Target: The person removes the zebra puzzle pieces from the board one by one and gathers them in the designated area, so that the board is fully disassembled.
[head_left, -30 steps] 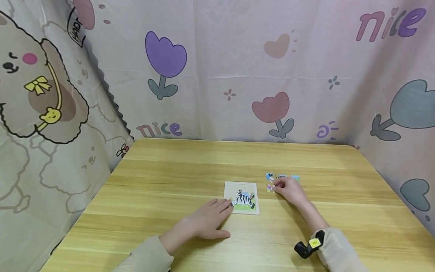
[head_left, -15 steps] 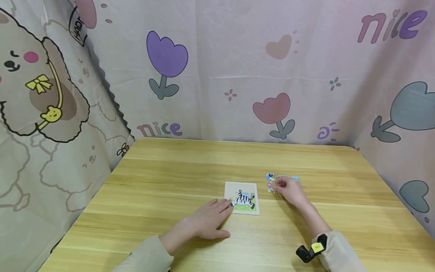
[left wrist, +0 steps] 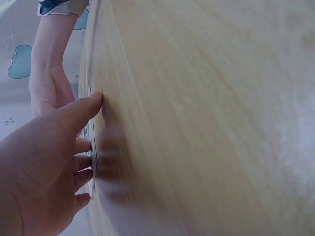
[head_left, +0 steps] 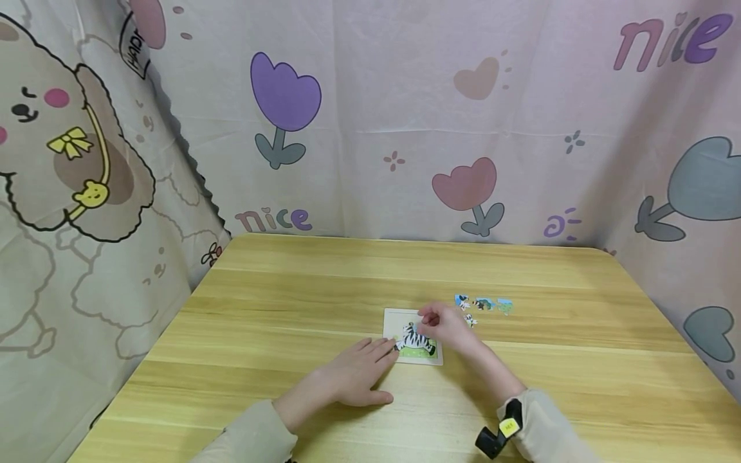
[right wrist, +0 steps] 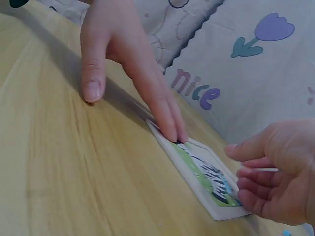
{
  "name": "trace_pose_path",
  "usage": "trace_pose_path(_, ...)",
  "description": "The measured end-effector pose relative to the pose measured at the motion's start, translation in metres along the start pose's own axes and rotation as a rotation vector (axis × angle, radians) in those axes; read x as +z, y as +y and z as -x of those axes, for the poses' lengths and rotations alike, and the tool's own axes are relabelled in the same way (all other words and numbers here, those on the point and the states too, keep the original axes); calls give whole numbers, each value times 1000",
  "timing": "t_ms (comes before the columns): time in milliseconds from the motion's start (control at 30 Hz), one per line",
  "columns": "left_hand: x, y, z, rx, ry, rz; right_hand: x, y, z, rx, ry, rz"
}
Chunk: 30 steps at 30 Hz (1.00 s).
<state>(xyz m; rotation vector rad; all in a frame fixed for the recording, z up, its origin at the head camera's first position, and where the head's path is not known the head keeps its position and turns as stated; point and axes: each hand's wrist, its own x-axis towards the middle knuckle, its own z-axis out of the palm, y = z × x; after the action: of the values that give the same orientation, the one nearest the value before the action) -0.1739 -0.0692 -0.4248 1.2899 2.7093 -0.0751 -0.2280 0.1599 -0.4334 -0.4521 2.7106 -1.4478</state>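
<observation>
We see the right hand (head_left: 447, 325), pinching a piece (right wrist: 266, 169), moved over the zebra board (head_left: 390, 321); the left hand (head_left: 352, 375) stays outspread there.

In front of me the wood-grained table (head_left: 289, 289) carries a zebra puzzle board (head_left: 396, 323) and (to its right) loose picture pieces (head_left: 484, 304).

I worked in a curtained-off setting, type of premises indeterminable: a wood-grain table (head_left: 289, 289) lay beneath my right hand (head_left: 447, 325), tulip-printed cloth (head_left: 376, 77) hung beyond it, cartoon-printed cloth (head_left: 35, 289) to its left.
</observation>
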Motion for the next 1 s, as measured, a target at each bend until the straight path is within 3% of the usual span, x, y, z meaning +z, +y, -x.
trace_pose_path(133, -1, 1, 0, 5, -4, -1, 8, 2, -1, 53, -20, 63)
trace_pose_path(333, 0, 1, -3, -1, -8, -13, 10, 1, 0, -21, -74, 203)
trace_pose_path(533, -1, 4, -9, 26, 6, -35, 11, -5, -2, 11, -86, 269)
trace_pose_path(733, -3, 11, -16, 54, -28, -67, 14, -5, -8, 44, -122, 269)
trace_pose_path(1000, 1, 10, -18, 52, -20, -70, 17, -4, -8, 62, -123, 141)
